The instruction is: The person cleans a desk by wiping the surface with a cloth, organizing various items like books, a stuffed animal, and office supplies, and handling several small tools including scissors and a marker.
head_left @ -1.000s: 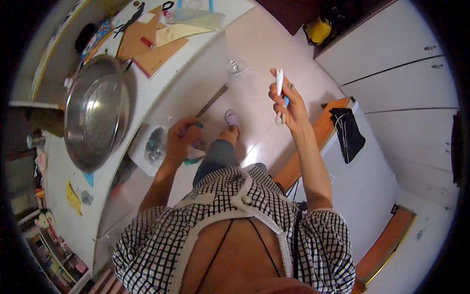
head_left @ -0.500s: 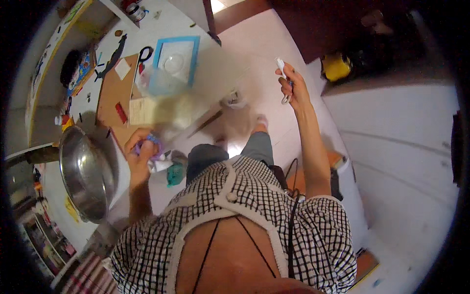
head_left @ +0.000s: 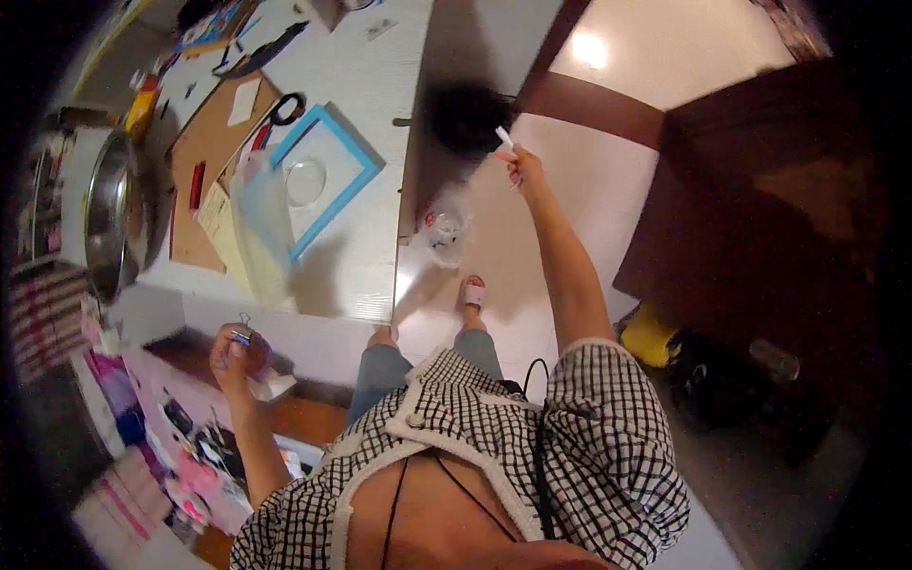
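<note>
Holding items beside the counter

Right hand (head_left: 525,169): fingers closed on a white stick (head_left: 505,140), raised off the counter (head_left: 380,114) edge. Left hand (head_left: 235,353): fingers closed on a small blue object (head_left: 241,336) below the counter front. On counter: blue frame (head_left: 366,157), scissors (head_left: 281,110), steel bowl (head_left: 114,223).

We saw dim, warm indoor light, glare on the floor (head_left: 589,49) beyond the right hand (head_left: 525,171), dark shadow beside it, fisheye bending, black corners, soft blur near the left hand (head_left: 235,350).
</note>
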The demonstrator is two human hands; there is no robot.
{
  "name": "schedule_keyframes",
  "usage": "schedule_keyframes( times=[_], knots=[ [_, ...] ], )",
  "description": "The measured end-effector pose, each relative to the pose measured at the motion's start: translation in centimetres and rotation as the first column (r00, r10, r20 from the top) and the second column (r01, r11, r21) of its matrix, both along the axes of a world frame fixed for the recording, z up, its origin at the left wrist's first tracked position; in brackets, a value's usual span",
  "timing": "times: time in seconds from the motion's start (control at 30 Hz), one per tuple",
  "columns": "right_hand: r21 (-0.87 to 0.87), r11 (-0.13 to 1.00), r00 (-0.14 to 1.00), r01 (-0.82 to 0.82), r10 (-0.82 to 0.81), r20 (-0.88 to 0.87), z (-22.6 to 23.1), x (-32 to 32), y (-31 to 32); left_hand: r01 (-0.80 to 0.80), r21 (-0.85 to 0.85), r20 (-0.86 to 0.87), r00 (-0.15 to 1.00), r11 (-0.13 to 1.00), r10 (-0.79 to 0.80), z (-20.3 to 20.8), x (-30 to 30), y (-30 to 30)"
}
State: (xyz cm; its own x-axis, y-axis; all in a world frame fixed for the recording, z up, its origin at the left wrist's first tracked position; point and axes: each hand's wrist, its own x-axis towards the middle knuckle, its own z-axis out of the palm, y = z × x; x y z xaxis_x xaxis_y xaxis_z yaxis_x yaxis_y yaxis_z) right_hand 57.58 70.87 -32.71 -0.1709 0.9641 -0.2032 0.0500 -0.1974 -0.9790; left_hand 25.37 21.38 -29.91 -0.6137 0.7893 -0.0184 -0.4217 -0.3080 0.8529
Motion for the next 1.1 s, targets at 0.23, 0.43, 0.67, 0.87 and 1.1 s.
schedule_keyframes(
  times=[0.23,0.43,0.67,0.87,1.1],
  knots=[
    [-0.597,0.791,0.883,0.138,-0.371,-0.287,-12.4,-17.9,-17.0,-0.464,-0.375,-0.223,0.885,0.802,0.408,8.8,-11.9,-19.9],
    [-0.206,0.878,0.873,0.433,-0.465,-0.147,-13.7,6.7,11.0,-0.143,-0.406,-0.193,0.979,0.903,0.069,9.9,11.8,6.1],
    [0.419,0.906,0.984,-0.064,0.128,-0.127,9.1,2.6,-8.1,0.002,-0.370,-0.192,0.978,0.929,-0.078,9.7,13.4,5.6],
    [0.221,0.378,0.414,-0.899,0.898,0.147,16.6,-11.1,-29.1,0.218,-0.360,-0.489,0.784,0.907,-0.382,11.6,5.4,4.9],
    [0.286,0.382,0.412,-0.879,0.910,0.051,16.0,-31.2,-43.1,-0.001,-0.236,-0.737,0.652,0.972,-0.178,13.0,-11.5,-8.0]
  ],
)
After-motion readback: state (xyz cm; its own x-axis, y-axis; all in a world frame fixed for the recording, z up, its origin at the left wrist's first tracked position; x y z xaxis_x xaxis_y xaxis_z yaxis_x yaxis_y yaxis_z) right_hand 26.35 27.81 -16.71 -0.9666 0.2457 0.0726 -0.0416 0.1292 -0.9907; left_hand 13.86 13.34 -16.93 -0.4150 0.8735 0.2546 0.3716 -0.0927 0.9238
